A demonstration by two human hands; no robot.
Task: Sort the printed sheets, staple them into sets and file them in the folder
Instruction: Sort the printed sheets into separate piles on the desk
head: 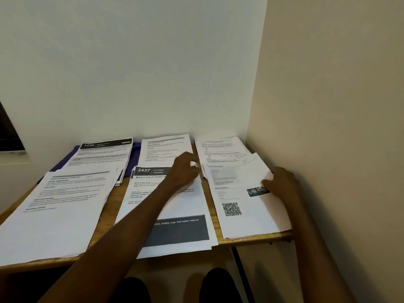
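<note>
White printed QR-code sheet (244,193) gripped at its right edge by right hand (282,184), left hand (185,171) curled at its top-left corner, grip unclear, wooden surface (109,206) beneath

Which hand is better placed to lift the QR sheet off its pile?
Right. The right hand already pinches the QR sheet at its right edge; the left hand is only near its top-left corner.

Your wooden table (109,199) sits in a corner of pale walls (153,62). A dark framed panel (8,134) shows far left. Your dark shoes (216,285) show below.
</note>
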